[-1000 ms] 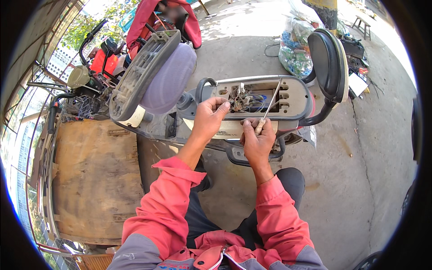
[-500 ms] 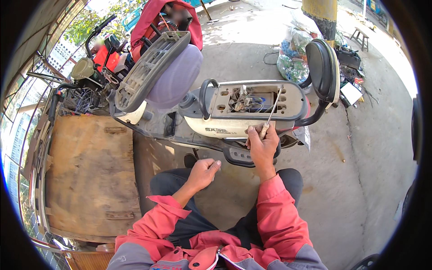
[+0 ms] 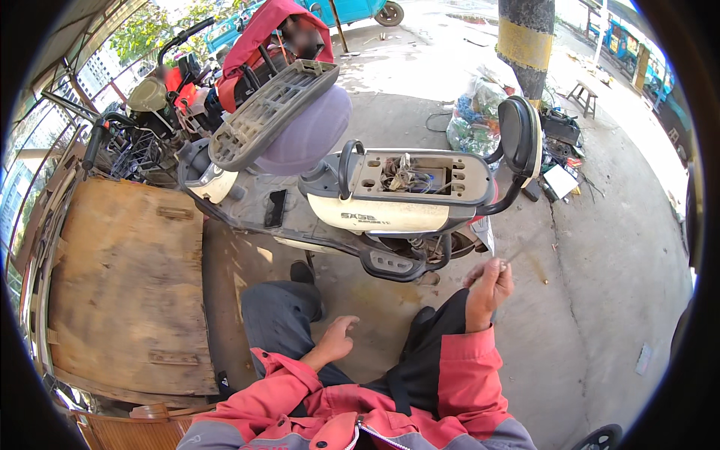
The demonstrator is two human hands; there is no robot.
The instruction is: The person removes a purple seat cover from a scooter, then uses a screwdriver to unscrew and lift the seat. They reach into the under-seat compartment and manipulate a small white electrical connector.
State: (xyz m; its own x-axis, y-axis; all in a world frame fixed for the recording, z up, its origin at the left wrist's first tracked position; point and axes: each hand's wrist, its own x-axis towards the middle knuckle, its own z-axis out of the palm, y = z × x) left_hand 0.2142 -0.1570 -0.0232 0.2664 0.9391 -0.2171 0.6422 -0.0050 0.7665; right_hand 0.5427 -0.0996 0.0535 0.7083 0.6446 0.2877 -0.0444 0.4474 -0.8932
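A cream and grey scooter (image 3: 390, 214) stands in front of me with its seat (image 3: 277, 112) tipped up. Its open compartment (image 3: 409, 176) shows a tangle of wires. My left hand (image 3: 339, 337) hangs loose by my left knee, fingers apart and holding nothing. My right hand (image 3: 487, 285) is raised to the right of the scooter's rear, closed on a thin metal tool (image 3: 514, 257) that points up and to the right. Neither hand touches the scooter.
A dark phone (image 3: 275, 208) lies on the scooter's footboard. A large wooden board (image 3: 127, 285) lies on the ground at left. A bag of rubbish (image 3: 476, 120) and a pole (image 3: 525, 37) stand behind the black backrest (image 3: 521, 135). Other vehicles crowd the back left.
Both hands have come away from the wire compartment. The left hand dropped to my knee. The right hand moved down and to the right, still holding the thin tool.
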